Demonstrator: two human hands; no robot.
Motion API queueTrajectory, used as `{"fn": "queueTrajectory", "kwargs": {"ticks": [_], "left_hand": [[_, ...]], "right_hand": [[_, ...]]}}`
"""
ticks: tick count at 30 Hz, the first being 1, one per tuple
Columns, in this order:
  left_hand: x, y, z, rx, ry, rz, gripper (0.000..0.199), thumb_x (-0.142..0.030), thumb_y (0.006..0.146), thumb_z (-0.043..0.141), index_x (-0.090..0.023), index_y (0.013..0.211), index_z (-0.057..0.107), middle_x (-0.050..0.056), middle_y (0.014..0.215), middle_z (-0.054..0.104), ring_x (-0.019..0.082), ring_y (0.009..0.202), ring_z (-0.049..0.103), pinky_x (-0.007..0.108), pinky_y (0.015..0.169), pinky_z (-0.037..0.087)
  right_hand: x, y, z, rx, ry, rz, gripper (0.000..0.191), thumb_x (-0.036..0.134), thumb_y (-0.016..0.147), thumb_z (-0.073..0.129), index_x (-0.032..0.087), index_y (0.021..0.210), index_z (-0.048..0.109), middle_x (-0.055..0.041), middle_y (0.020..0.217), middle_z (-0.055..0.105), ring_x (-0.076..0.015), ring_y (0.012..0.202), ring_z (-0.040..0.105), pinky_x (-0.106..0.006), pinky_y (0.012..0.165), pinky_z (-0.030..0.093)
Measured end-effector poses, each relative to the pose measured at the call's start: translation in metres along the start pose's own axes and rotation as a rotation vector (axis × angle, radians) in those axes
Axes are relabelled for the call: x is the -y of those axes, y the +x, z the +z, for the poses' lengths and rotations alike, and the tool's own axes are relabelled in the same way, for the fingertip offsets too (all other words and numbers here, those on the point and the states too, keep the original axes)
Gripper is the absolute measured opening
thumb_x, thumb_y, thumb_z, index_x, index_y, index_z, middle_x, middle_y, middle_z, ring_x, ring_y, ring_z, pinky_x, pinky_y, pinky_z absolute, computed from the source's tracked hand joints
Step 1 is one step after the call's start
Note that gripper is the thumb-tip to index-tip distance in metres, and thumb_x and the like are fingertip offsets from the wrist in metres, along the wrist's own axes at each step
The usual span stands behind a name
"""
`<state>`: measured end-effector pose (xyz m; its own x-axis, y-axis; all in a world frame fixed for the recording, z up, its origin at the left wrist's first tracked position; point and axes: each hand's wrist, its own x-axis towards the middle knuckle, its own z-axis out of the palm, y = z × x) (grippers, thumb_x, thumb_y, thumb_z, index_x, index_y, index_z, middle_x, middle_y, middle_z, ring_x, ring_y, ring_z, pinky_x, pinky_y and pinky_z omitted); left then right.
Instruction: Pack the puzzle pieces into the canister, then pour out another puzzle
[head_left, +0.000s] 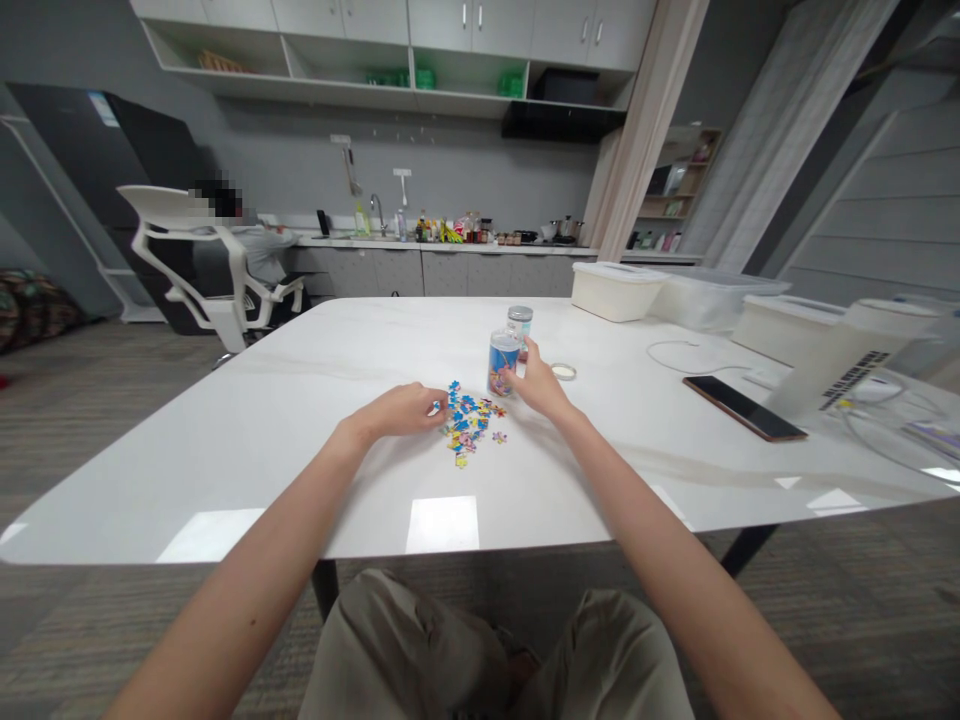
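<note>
Puzzle pieces [468, 404] loose, left-front of blue jar [502, 354] | right hand [543, 384] grasps jar | left hand [406, 409] at pieces, cannot tell whether pinching | advisable: steady jar, lift pieces singly

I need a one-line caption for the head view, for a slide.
Left hand beside loose puzzle pieces, right hand against a blue-patterned jar, on a white table.

Puzzle pieces [466, 425] on table [247, 420], jar [501, 352] behind, phone [742, 407] right
</note>
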<state>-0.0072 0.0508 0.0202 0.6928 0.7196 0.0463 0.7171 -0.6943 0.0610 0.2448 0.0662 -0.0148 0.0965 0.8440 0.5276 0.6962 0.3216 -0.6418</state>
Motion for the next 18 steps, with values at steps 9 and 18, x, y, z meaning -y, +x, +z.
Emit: {"fn": "queueTrajectory", "kwargs": {"ticks": [9, 18], "left_hand": [[0.0009, -0.0025, -0.0008, -0.024, 0.004, 0.073, 0.024, -0.028, 0.078, 0.052, -0.023, 0.097, 0.066, 0.002, 0.072, 0.067, 0.017, 0.066, 0.06, 0.025, 0.06, 0.038], [-0.0048, -0.0066, -0.005, 0.029, -0.039, 0.069, 0.03, -0.029, 0.075, 0.054, -0.021, 0.102, 0.065, 0.001, 0.07, 0.067, 0.018, 0.066, 0.06, 0.026, 0.063, 0.04]], "right_hand": [[0.0006, -0.002, -0.003, -0.03, 0.024, 0.027, 0.066, 0.037, 0.07, 0.066, 0.018, 0.129, 0.043, -0.0133, 0.109, 0.065, -0.0268, 0.095, 0.062, -0.044, 0.085, 0.05], [0.0013, -0.0043, -0.0041, -0.027, 0.039, 0.015, 0.056, 0.037, 0.072, 0.065, 0.017, 0.12, 0.046, -0.0131, 0.107, 0.065, -0.0256, 0.093, 0.061, -0.043, 0.085, 0.049]]}}
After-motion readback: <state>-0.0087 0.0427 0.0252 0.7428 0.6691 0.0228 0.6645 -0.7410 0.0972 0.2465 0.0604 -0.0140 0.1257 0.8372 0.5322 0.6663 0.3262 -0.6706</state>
